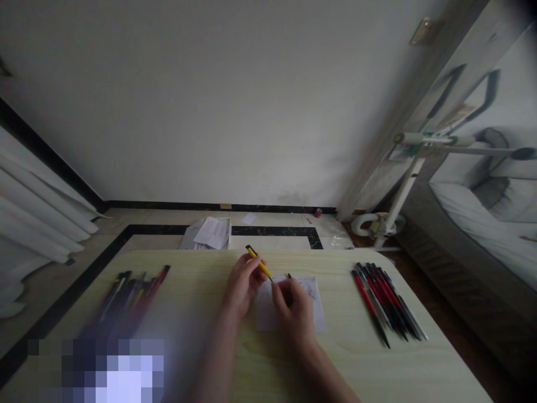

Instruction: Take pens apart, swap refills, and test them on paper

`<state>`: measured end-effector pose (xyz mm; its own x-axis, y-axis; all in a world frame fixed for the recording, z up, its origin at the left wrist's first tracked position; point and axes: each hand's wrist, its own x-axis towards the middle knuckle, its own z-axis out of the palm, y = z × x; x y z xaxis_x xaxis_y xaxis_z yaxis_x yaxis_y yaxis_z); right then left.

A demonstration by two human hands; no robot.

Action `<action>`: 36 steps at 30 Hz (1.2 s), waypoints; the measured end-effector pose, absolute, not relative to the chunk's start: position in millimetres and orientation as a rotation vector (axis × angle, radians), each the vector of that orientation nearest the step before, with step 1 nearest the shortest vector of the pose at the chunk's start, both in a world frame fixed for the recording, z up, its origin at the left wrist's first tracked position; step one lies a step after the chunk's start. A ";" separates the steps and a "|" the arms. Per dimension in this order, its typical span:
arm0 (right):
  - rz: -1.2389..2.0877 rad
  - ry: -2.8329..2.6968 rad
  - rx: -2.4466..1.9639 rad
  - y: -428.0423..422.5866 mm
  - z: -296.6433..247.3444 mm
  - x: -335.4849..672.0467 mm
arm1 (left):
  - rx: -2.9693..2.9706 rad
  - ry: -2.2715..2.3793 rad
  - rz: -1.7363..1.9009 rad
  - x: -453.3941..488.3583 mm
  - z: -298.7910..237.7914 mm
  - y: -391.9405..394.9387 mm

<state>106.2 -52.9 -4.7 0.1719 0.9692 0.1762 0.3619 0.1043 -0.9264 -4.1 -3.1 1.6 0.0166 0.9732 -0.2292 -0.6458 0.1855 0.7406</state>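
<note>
My left hand (242,282) is closed around a yellow pen (259,263) with a black upper end. The pen slants down to the right, its thin dark lower end meeting the fingertips of my right hand (293,305). My right hand is closed in a pinch, and what lies inside its fingers is hidden. A small dark tip (289,275) shows just above its knuckles; I cannot tell what it belongs to. Under both hands lies a white sheet of paper (319,313) with dark scribbles, partly covered by my right hand.
On the right of the wooden table (193,268) lies a group of red, black and silver pens (384,299). More pens (130,294) lie at the left, blurred by a pale haze. Papers in a box (212,232) stand on the floor beyond. Exercise equipment (403,196) stands at right.
</note>
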 end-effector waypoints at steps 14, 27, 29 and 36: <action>0.791 -1.410 -1.458 -52.5 -4.6 106.3 | 0.519 0.920 1.333 -4.8 4.9 -3.9; 0.806 -1.400 -1.461 -51.4 -4.2 106.5 | 0.517 0.900 1.329 -5.3 2.5 -3.5; 0.811 -1.400 -1.463 -51.1 -3.9 106.5 | 0.507 0.911 1.335 -5.1 3.2 -3.7; 0.826 -1.397 -1.436 -51.5 -9.5 106.1 | 0.515 0.916 1.341 -4.3 1.8 -3.2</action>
<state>106.1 -51.5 -9.5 0.1237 0.9826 0.1389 0.3516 0.0875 -0.9320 -4.3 -3.2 1.8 -0.0292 0.9643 -0.2633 -0.5962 0.1946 0.7789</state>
